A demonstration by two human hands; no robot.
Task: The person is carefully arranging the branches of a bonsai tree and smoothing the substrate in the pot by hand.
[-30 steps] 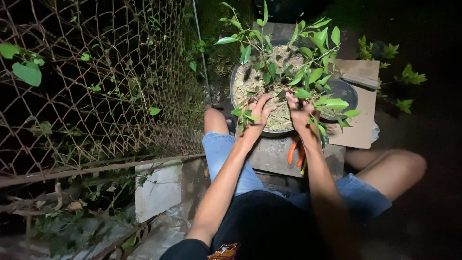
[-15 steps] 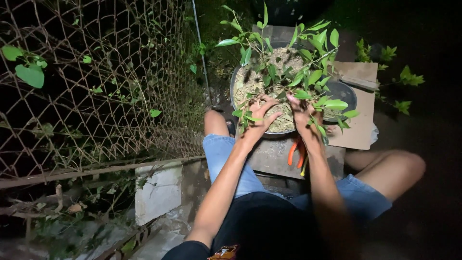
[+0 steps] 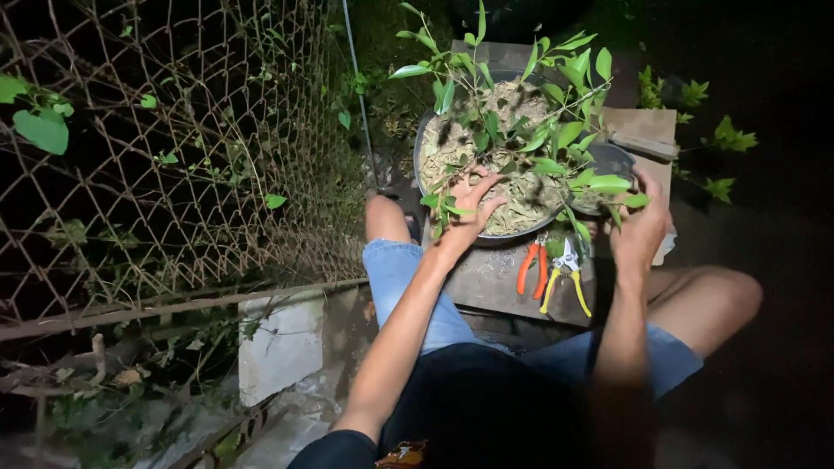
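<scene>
A round dark pot point(image 3: 424, 139) filled with dry husk-like soil holds a leafy green plant point(image 3: 530, 113). My left hand point(image 3: 469, 208) rests on the soil at the pot's near rim, fingers spread, by the plant's base. My right hand point(image 3: 641, 227) is out to the right, over the small dark bowl point(image 3: 610, 163), its fingers curved; whether it grips anything I cannot tell. Orange-handled pliers point(image 3: 532, 265) and yellow-handled pruners point(image 3: 566, 276) lie on the wooden board point(image 3: 486, 282) in front of the pot.
A chain-link fence point(image 3: 174, 148) with vines stands on the left above a concrete block point(image 3: 282, 343). A cardboard sheet point(image 3: 647, 130) lies under the small bowl, with a trowel handle point(image 3: 643, 146) across it. My bare knees flank the board.
My right hand left the soil and swung right to the small bowl, uncovering the pliers and pruners. The left hand stayed on the soil.
</scene>
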